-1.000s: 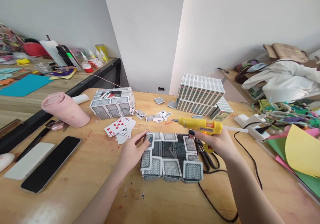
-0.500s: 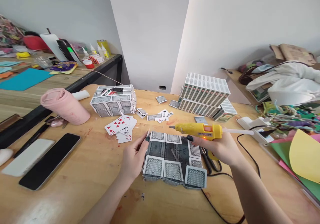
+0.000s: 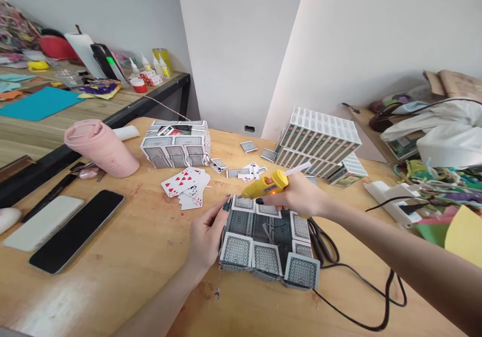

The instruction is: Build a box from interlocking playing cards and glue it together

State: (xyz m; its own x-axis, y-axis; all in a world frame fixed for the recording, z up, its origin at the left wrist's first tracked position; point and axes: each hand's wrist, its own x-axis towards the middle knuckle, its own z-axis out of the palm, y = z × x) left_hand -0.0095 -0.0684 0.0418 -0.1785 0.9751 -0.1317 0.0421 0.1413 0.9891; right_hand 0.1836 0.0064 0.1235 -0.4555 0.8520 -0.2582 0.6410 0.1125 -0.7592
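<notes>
A box built of playing cards [image 3: 235, 249] lies before me, its grey patterned backs showing around an open middle. My left hand [image 3: 208, 231] grips its left side, thumb on the near face and fingers mostly hidden; a thin card-like edge shows at the fingertips. In my right hand [image 3: 297, 196] is a yellow hot glue gun [image 3: 269, 185], its orange light lit and a clear glue stick [image 3: 298, 169] jutting from the back. The nozzle points down and left, close to the box's far left corner; whether it touches is unclear.
Loose playing cards [image 3: 183, 181] and a second card box [image 3: 175, 146] lie beyond. Stacked card packs [image 3: 320, 136] stand behind right. Scissors [image 3: 324, 244] and a black cord [image 3: 361, 322] lie right of the box. A pink tumbler [image 3: 101, 148] and a phone [image 3: 77, 231] are left.
My right hand has brought the glue gun left and down, tilting its nozzle toward the box's far left corner. The left hand keeps its hold. The whole view has shifted slightly.
</notes>
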